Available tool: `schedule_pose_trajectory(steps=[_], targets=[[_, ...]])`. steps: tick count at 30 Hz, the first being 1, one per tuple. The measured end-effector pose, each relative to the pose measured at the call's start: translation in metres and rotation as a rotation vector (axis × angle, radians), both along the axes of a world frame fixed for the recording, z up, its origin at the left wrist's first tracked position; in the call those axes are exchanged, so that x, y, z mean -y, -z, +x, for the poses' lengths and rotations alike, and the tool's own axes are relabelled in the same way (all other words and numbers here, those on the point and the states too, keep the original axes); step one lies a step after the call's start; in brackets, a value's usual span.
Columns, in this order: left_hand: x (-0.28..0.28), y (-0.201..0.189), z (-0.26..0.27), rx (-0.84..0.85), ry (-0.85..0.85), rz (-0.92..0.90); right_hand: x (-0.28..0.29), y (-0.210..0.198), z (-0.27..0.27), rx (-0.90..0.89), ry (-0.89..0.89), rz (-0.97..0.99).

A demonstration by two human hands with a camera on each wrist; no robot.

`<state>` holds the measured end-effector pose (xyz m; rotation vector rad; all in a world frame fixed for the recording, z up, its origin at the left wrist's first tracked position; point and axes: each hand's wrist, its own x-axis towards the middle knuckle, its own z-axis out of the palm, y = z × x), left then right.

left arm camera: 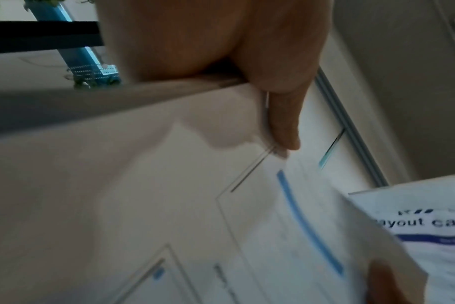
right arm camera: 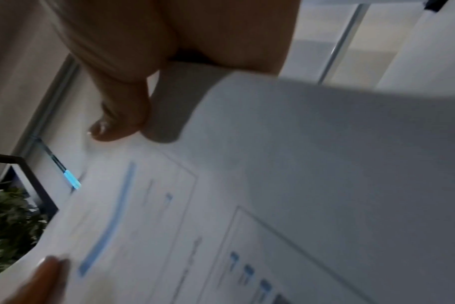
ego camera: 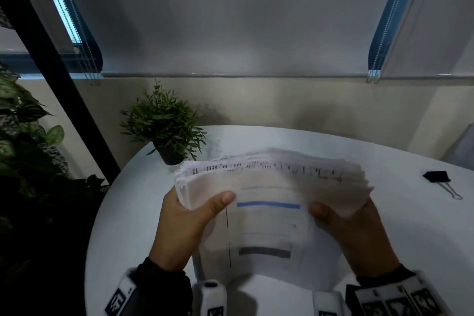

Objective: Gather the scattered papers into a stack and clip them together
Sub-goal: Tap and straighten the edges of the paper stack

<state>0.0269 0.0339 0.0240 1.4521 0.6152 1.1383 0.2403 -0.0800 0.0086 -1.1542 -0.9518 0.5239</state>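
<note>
Left hand (ego camera: 184, 226) gripping one side of the stack of papers (ego camera: 269, 202), thumb laid across the top sheet, remaining fingers hidden beneath. Right hand (ego camera: 354, 233) holding the opposite side the same way, thumb on top near the blue bar printed on the front page. Stack raised above the round white table (ego camera: 133, 213), apart from its surface, tilted with far edge up. Gathering mostly done, judging by the bundle held between both hands, though one more printed sheet (left arm camera: 429, 226) showing at the edge of the left wrist view, possibly lying outside the bundle; too blurred to be sure. Far edges ragged and fanned, sheets stepped one behind another, so squaring up not finished. Binder clip (ego camera: 441, 182) lying on the table to the right, well apart from the papers, untouched. Left to do, as a judgement: tapping the edges flush, freeing one hand, fetching the clip and pressing it over one edge. Potted plant (ego camera: 164, 123) standing at the table's far left, clear of the work.
</note>
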Motion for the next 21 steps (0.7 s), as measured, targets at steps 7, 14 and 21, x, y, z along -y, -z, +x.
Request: schedule_pose_trajectory(steps=[7,14,21], targets=[[-0.007,-0.004,0.001,0.045,0.067,-0.056,0.003,-0.011,0.011,0.025,-0.059,0.022],[-0.011,-0.012,0.005,0.061,0.050,-0.014,0.002,-0.030,0.014,0.081,-0.032,0.063],[-0.005,-0.007,0.012,-0.017,-0.005,0.019,0.003,-0.025,0.011,0.040,0.028,0.043]])
